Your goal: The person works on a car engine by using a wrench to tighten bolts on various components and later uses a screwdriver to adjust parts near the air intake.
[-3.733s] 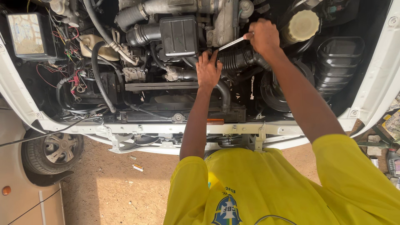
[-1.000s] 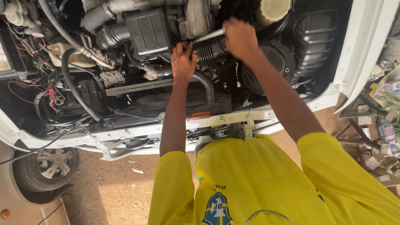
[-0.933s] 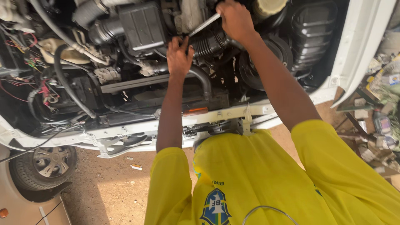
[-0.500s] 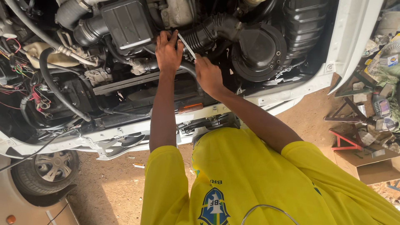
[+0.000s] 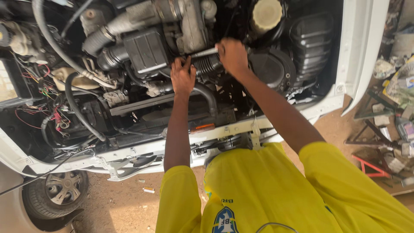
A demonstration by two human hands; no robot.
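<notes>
Wrench [image 5: 204,52] first: a slim silver tool, lying nearly level across the middle of the open engine bay, just above the ribbed black hose [image 5: 207,65]. From the head camera, the right hand [image 5: 232,56] is wrapped tight around the wrench's right end, knuckles up, fist closed on the metal. The left hand [image 5: 183,77] sits just to the left and a touch nearer, fingers curled down over the engine parts beside the hose; it touches them, but I cannot tell whether it grips anything. Both arms reach far into the bay from yellow sleeves [image 5: 179,196] at the near edge.

Left of the hands sits a black boxy cover [image 5: 146,51], with a grey corrugated pipe [image 5: 101,39] running off to the far left. Far right of the hands, a round pale cap [image 5: 267,14] tops a reservoir. A thick black hose [image 5: 77,110] loops down the left side, beside a tangle of red and green wires [image 5: 41,82]. The white front panel [image 5: 142,151] crosses near the body. A wheel [image 5: 56,198] shows at the near left over sandy ground [image 5: 125,207], and scrap metal [image 5: 388,129] clutters the right.
</notes>
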